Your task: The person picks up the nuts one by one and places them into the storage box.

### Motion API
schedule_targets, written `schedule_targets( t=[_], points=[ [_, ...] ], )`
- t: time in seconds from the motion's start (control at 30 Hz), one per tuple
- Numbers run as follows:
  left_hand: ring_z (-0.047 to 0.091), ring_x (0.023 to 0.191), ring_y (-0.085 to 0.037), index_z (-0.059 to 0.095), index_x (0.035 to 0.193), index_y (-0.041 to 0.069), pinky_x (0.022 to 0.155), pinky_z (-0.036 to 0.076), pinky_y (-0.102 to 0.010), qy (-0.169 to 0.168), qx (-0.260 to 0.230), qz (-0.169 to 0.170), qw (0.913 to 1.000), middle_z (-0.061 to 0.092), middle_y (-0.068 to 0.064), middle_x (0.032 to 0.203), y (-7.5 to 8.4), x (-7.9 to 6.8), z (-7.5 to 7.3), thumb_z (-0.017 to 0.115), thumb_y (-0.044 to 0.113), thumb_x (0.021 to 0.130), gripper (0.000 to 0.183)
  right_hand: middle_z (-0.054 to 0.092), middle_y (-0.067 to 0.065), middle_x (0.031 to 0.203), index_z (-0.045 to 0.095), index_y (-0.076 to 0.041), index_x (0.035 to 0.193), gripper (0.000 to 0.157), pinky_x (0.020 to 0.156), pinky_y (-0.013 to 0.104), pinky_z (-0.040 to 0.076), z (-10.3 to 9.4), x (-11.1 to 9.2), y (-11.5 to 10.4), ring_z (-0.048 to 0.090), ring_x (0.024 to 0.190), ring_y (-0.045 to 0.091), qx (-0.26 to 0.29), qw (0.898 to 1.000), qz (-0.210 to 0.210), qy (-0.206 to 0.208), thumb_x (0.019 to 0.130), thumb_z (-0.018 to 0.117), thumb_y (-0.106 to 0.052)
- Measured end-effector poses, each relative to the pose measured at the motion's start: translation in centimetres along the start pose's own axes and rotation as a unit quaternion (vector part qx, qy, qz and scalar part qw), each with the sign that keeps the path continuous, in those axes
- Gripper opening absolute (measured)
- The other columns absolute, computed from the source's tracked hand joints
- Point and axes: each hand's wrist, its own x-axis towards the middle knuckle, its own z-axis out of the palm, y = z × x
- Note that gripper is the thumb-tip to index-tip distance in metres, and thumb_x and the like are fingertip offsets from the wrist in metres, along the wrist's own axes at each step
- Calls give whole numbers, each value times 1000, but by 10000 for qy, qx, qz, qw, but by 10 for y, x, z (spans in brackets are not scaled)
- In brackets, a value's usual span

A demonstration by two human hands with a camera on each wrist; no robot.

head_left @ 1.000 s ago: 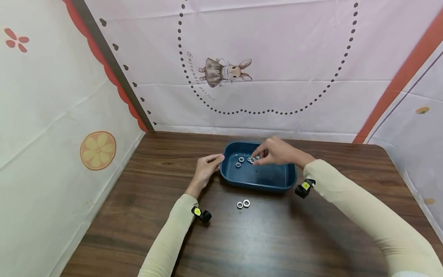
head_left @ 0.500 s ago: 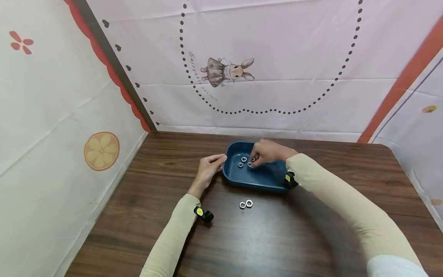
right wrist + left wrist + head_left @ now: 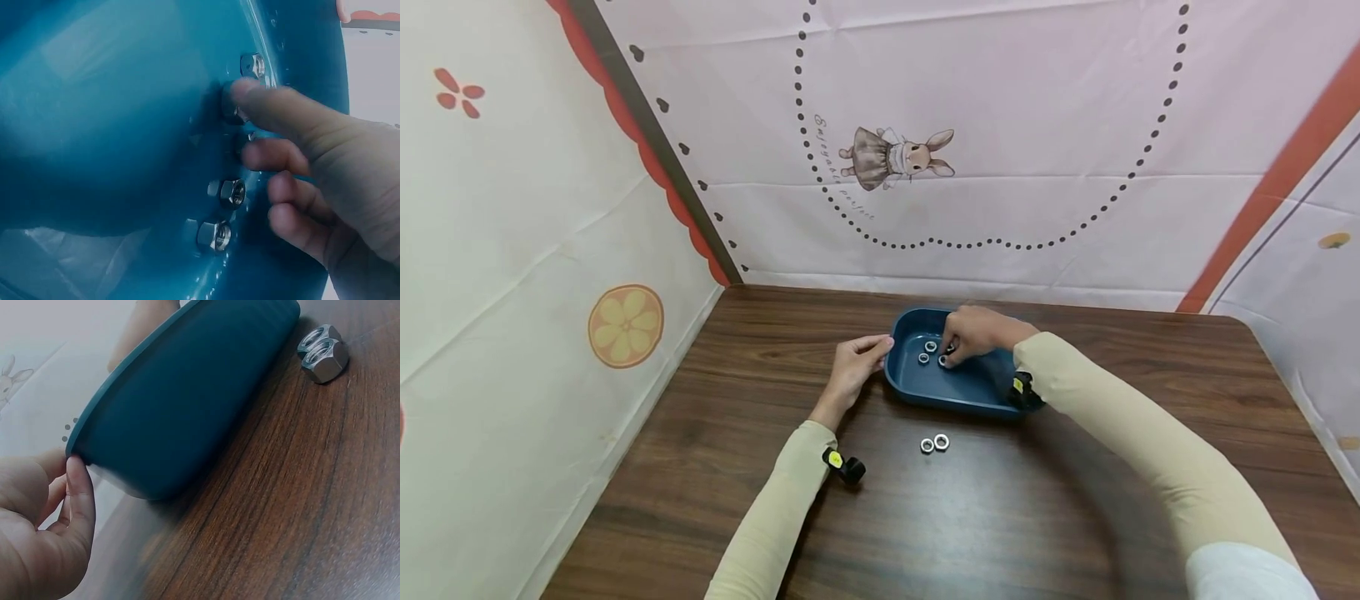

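A dark blue plastic tray [image 3: 951, 402] with raised walls stands on the table; in the left wrist view its outer wall [image 3: 169, 406] fills the middle. My left hand [image 3: 853, 367] pinches its left rim between thumb and fingers. Reaching inside, my right hand [image 3: 977, 331] has its thumb touching a metal hex nut [image 3: 232, 111], while its index finger stays apart from the thumb. More nuts lie in a row along the tray floor, such as one nut [image 3: 233, 194] and another nut [image 3: 214, 236]. The right hand partly covers some of them.
Two hex nuts [image 3: 942, 442] lie side by side on the brown wooden table [image 3: 880, 533], in front of the tray. A printed cloth [image 3: 1015, 108] hangs behind the table, and similar cloths stand at its left and right.
My right hand has moved left and down into the tray, and the nut at its fingertips has shifted slightly toward me. My left hand stays on the rim. The head view has drifted slightly.
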Motion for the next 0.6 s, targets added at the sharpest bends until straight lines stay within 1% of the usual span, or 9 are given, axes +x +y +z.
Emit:
schedule_targets(
  t=[0.07,0.1,0.17,0.2,0.27,0.33,0.4,0.5,0.6],
  points=[
    [66,77,-7,75,117,-1,70,58,-19,1,16,-13,10000,73,-19,113,1,0,0,76,18,95,29,65,-7,67,80,-9,111,24,51,21,39,-3,-4,-2,49,53,4,132,9997,51,220,92,79,-24],
    [66,77,-6,75,117,-1,70,58,-19,6,32,-15,10000,73,-19,113,1,0,-1,76,18,95,29,60,-7,62,80,-8,112,25,50,21,36,-5,-8,-5,46,51,5,170,9990,70,407,93,78,-24],
    [65,75,-6,75,117,0,70,58,-19,13,69,-15,10000,73,-19,113,1,0,-1,76,19,95,30,51,-5,55,78,-6,114,26,48,23,32,-8,-18,-12,42,47,7,256,9956,159,887,94,76,-22],
    [65,75,-6,75,117,0,70,58,-19,12,77,-14,10000,73,-19,113,1,0,-1,76,20,95,30,49,-6,54,78,-5,115,26,48,23,31,-10,-24,-17,42,47,7,257,9927,199,1159,95,75,-22],
    [65,75,-6,75,118,0,71,58,-19,3,101,-10,9999,73,-19,114,1,-1,-1,76,20,95,31,48,-8,54,78,-6,114,24,47,24,30,-10,-38,-28,40,46,8,257,9844,290,1714,97,73,-22],
    [65,76,-6,75,118,-1,71,58,-19,-5,90,-11,10000,73,-18,113,1,-1,-1,76,20,95,31,49,-9,55,79,-8,111,21,46,24,31,-7,-53,-42,40,46,7,281,9737,358,2231,97,73,-21],
    [65,76,-6,75,118,-1,71,58,-19,5,64,-24,10000,74,-15,111,0,-1,0,76,20,95,31,50,-11,56,80,-10,108,17,46,24,31,0,-68,-58,39,47,5,291,9640,358,2620,97,73,-21],
    [65,75,-5,75,117,-1,70,58,-19,54,39,12,10000,75,-11,107,0,-1,0,76,19,95,29,55,-12,60,81,-10,102,13,47,22,36,17,-86,-83,42,50,2,406,9543,268,2949,95,74,-18],
    [66,75,-6,75,117,-1,70,58,-19,69,17,60,10000,75,-10,106,0,0,1,76,19,95,29,63,-12,68,81,-11,99,12,50,20,42,41,-99,-101,47,56,-2,526,9541,216,2940,94,75,-19]
  ],
)
